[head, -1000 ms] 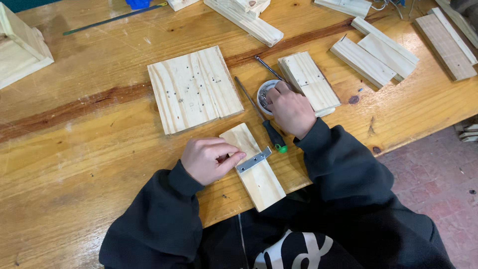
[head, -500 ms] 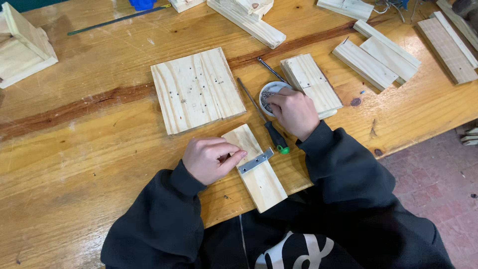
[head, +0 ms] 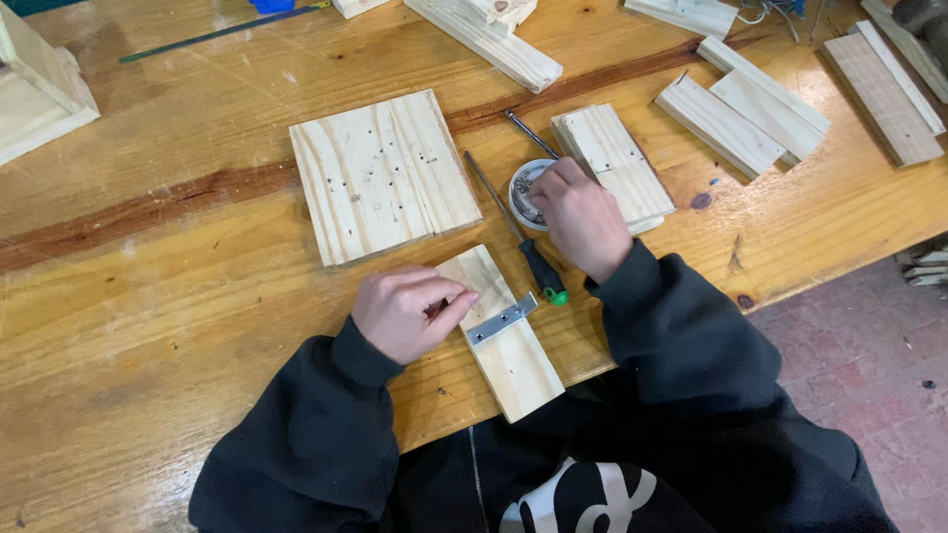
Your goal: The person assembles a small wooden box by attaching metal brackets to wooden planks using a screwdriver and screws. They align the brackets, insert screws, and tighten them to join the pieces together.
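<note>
Both hands busy: left point(head: 410, 311) pinches hinge point(head: 502, 320), right point(head: 581, 217) in tin point(head: 526, 193) (grip unclear), screwdriver point(head: 513, 229) between.

Right hand point(head: 583, 217) hides round tin's point(head: 525, 192) contents; wooden box point(head: 35, 89) cut by left edge.

The person wore a dark charcoal hooded sweatshirt with long sleeves ending in ribbed cuffs at both wrists. A zip ran down the chest, and a white printed graphic sat at the front. The left hand point(head: 410, 311) and right hand point(head: 581, 215) were bare.
</note>
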